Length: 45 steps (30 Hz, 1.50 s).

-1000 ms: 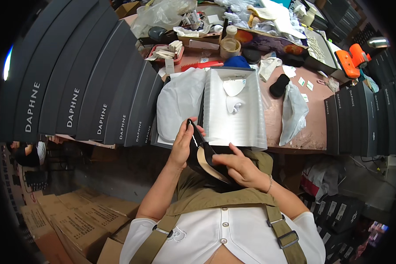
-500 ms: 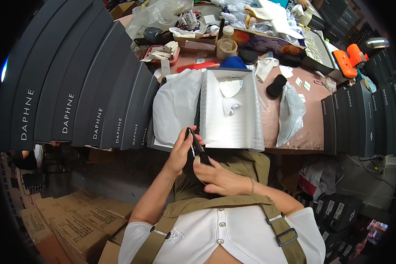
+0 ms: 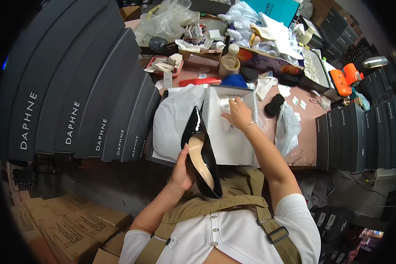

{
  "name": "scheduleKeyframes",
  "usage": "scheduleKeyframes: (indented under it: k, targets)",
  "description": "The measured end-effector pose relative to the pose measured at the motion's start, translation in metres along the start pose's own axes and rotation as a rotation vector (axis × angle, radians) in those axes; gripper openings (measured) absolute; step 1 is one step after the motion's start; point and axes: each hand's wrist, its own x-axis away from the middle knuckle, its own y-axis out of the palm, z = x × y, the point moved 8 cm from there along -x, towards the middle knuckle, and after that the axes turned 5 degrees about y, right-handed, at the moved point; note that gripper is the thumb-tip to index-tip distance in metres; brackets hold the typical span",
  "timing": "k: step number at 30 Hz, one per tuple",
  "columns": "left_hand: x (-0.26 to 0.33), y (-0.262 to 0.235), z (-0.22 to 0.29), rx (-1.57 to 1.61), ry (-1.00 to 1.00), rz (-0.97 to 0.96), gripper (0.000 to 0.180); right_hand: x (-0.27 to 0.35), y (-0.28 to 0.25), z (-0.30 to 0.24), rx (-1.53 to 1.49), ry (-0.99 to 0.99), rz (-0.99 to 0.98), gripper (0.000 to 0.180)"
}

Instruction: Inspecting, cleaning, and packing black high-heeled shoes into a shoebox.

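My left hand (image 3: 181, 170) is closed round the side of a glossy black pointed pump (image 3: 210, 160), held toe-up above my lap. Its beige insole faces up. My right hand (image 3: 238, 113) reaches into the far part of an open shoe box (image 3: 231, 149) with a white inside. The thumb is apart from the curled fingers, close to a piece of white paper (image 3: 225, 104); whether they touch it I cannot tell. Part of the other white scrap below is hidden by the hand. White tissue paper (image 3: 174, 127) is spread along the box's left side.
Dark grey shoe boxes (image 3: 88, 101) stand in a tall row at left, more boxes (image 3: 345, 136) at right. A black rounded pad (image 3: 274, 105) and white tissue (image 3: 287, 130) lie right of the box. Behind it are a red comb (image 3: 200, 82) and tape rolls (image 3: 229, 65).
My right hand has left the shoe and moved forward into the box. The pump, still in my left hand, has turned so its inside shows. The view has shifted slightly.
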Motion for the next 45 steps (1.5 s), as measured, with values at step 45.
scheduleKeyframes:
  k: [45]
  targets:
    - [0.007,-0.025,-0.016,0.048,0.016,0.19,0.051,0.068,-0.057,-0.089,-0.635,-0.337,-0.103,0.072]
